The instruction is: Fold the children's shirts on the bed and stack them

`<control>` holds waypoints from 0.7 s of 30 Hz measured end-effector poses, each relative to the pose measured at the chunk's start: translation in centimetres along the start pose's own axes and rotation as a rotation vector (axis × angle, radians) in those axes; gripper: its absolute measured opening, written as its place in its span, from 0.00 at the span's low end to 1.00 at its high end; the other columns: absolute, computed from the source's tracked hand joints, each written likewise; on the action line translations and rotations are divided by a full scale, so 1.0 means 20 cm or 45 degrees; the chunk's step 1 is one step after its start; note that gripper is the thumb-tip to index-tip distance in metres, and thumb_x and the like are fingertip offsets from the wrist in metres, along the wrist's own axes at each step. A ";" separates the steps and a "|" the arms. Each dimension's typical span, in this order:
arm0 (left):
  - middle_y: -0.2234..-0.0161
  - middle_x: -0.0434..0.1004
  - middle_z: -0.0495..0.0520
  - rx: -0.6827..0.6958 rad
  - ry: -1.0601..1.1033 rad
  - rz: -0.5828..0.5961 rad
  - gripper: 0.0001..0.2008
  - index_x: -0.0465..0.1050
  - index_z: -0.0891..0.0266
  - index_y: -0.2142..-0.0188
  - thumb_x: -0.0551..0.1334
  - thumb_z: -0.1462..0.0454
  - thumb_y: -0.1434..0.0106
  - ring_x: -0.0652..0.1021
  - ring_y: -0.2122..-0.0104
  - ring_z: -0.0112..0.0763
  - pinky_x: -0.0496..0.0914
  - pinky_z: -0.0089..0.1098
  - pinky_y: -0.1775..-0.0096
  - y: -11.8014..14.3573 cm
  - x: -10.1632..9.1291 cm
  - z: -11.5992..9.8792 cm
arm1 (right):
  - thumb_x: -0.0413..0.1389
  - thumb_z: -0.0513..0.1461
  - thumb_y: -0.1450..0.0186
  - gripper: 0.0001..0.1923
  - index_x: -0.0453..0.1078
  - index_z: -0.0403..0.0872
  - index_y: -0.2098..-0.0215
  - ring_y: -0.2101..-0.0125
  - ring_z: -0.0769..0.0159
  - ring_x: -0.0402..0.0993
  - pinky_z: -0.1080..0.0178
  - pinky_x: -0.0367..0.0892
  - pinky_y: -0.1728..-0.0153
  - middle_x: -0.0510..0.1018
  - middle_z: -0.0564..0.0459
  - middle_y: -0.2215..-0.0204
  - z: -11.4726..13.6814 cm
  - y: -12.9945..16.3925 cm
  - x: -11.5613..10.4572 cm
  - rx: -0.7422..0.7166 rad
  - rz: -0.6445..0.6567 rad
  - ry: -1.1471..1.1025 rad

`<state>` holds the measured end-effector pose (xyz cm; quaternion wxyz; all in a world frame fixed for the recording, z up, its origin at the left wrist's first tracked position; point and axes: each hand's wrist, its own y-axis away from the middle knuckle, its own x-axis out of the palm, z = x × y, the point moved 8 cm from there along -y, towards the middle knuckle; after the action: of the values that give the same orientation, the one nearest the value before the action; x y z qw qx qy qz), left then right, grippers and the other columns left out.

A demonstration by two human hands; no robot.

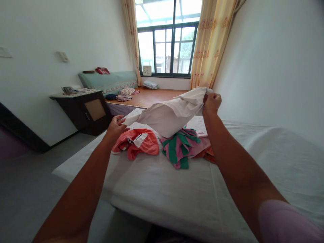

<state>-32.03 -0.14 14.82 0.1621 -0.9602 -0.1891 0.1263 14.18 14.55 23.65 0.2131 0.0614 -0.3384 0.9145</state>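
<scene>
A white garment (pixel 167 116) is stretched in the air between my two hands, above the bed. My left hand (pixel 117 125) pinches its left end, and my right hand (pixel 212 103) grips its upper right corner in closed fingers. The cloth sags in the middle, so its exact kind does not show. Below it on the bed lie a crumpled coral-red garment (pixel 149 143) with a white patch and black lettering, and a green-and-pink striped garment (pixel 181 146). Pink and rust-brown cloth (pixel 209 155) lies beside the striped one, partly behind my right forearm.
A white sheet covers the bed (pixel 162 189). Beyond it is a brown-topped platform (pixel 162 96) with rumpled clothes (pixel 125 96) and a folded pillow-like bundle (pixel 150 84). A dark cabinet (pixel 86 111) stands left. A clock (pixel 147 70) sits by the window.
</scene>
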 end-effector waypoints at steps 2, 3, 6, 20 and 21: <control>0.54 0.76 0.58 0.018 -0.239 0.396 0.27 0.70 0.59 0.51 0.68 0.56 0.51 0.78 0.58 0.40 0.74 0.37 0.60 0.07 0.08 0.04 | 0.52 0.43 0.37 0.08 0.62 0.47 0.67 0.74 0.69 0.72 0.64 0.70 0.73 0.71 0.57 0.74 -0.09 0.12 0.10 0.129 0.239 0.008; 0.54 0.76 0.57 0.049 -0.381 0.603 0.26 0.73 0.58 0.53 0.69 0.55 0.52 0.77 0.56 0.42 0.73 0.37 0.58 0.12 0.13 0.06 | 0.53 0.43 0.37 0.07 0.63 0.47 0.67 0.75 0.69 0.72 0.64 0.70 0.72 0.71 0.56 0.75 -0.12 0.20 0.17 0.189 0.421 0.043; 0.59 0.79 0.53 0.143 -0.725 0.827 0.16 0.79 0.54 0.62 0.66 0.54 0.50 0.77 0.57 0.43 0.71 0.35 0.58 0.21 0.20 0.09 | 0.56 0.40 0.39 0.07 0.66 0.46 0.63 0.77 0.68 0.72 0.63 0.69 0.70 0.74 0.55 0.74 -0.13 0.49 0.34 0.125 0.913 0.324; 0.75 0.69 0.44 0.504 0.623 -0.178 0.05 0.69 0.63 0.68 0.63 0.63 0.40 0.69 0.77 0.20 0.65 0.21 0.73 -0.04 0.12 -0.63 | 0.51 0.38 0.36 0.06 0.69 0.48 0.64 0.70 0.64 0.76 0.65 0.64 0.68 0.78 0.52 0.69 0.08 1.11 0.62 -0.277 1.210 0.840; 0.74 0.71 0.45 0.524 0.681 -0.221 0.04 0.69 0.63 0.67 0.63 0.64 0.40 0.70 0.75 0.20 0.67 0.21 0.71 -0.06 0.07 -0.62 | 0.50 0.37 0.36 0.05 0.68 0.47 0.64 0.73 0.66 0.75 0.66 0.64 0.69 0.78 0.53 0.71 0.05 1.07 0.60 -0.193 1.178 0.806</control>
<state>-27.32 -1.85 26.36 0.4063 -0.8868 -0.1913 -0.1088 -5.78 3.60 14.79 -0.1152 -0.3862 -0.3141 0.8596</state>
